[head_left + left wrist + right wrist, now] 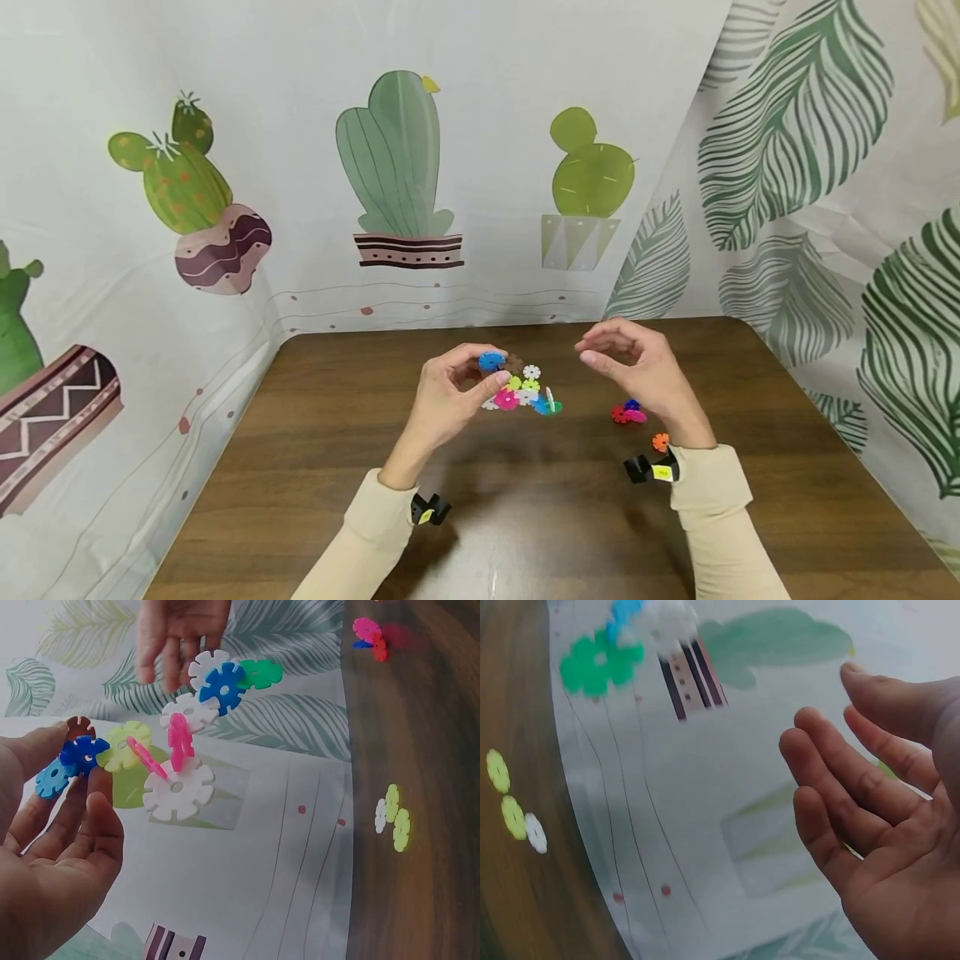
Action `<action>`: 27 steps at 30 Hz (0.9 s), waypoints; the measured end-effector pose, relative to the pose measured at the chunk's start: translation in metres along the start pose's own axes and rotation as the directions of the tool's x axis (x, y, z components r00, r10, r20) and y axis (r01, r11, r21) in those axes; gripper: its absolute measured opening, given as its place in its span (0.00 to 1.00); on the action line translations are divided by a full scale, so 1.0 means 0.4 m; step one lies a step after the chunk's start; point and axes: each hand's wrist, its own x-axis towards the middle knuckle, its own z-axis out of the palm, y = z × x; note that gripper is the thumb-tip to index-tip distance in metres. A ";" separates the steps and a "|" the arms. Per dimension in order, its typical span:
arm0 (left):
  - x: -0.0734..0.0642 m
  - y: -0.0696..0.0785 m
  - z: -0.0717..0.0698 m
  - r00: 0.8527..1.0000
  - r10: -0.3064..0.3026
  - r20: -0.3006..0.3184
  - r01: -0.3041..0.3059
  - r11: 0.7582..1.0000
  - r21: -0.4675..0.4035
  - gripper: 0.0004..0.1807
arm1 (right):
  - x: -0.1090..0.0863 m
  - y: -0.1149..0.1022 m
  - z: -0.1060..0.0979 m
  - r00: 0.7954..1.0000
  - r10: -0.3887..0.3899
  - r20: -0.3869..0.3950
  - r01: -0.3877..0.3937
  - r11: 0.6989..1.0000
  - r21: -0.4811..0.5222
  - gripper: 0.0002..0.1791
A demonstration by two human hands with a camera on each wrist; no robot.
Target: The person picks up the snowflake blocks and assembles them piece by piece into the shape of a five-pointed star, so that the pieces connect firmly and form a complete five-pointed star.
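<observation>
My left hand [442, 404] pinches one end of a chain of interlocked plastic snowflake discs [157, 796], held up above the table. Near the fingertips, the left wrist view shows a brown disc [81, 726], a dark blue disc [75, 757] and a light blue disc [51, 780]. From there the chain runs through yellow, pink and white discs to a blue disc [217, 700] and a green disc [262, 674] at its far end. My right hand [648, 367] is raised to the right of the chain, fingers relaxed and slightly bent, holding nothing.
On the wooden table [322, 467] lie two loose yellow discs [401, 830] and a white disc [380, 816]. A small red, blue and pink disc cluster [620, 414] sits below the right hand, with an orange disc [660, 442] by the right wrist. A printed cloth [495, 167] hangs behind.
</observation>
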 end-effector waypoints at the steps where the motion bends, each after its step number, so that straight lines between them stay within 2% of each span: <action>1: 0.000 0.000 -0.003 1.000 0.000 -0.002 0.000 1.000 0.001 0.14 | 0.000 0.005 -0.010 1.000 0.010 -0.010 -0.010 1.000 -0.001 0.11; 7: 0.004 -0.003 -0.013 1.000 0.002 -0.008 -0.003 1.000 -0.004 0.14 | 0.000 0.037 -0.047 0.998 0.049 -0.051 -0.047 0.998 0.052 0.10; 11: 0.005 -0.003 -0.017 1.000 -0.003 -0.012 0.003 1.000 -0.006 0.14 | 0.002 0.058 -0.063 0.997 0.062 -0.047 -0.060 0.997 0.052 0.10; 20: 0.002 -0.007 -0.019 1.000 -0.023 -0.015 0.023 1.000 0.002 0.13 | -0.007 0.125 -0.100 0.987 0.147 0.069 -0.143 0.988 -0.054 0.12; 27: 0.004 -0.002 -0.019 0.999 -0.039 -0.017 0.040 0.999 0.010 0.13 | -0.012 0.167 -0.113 0.976 0.168 0.136 -0.167 0.986 -0.021 0.11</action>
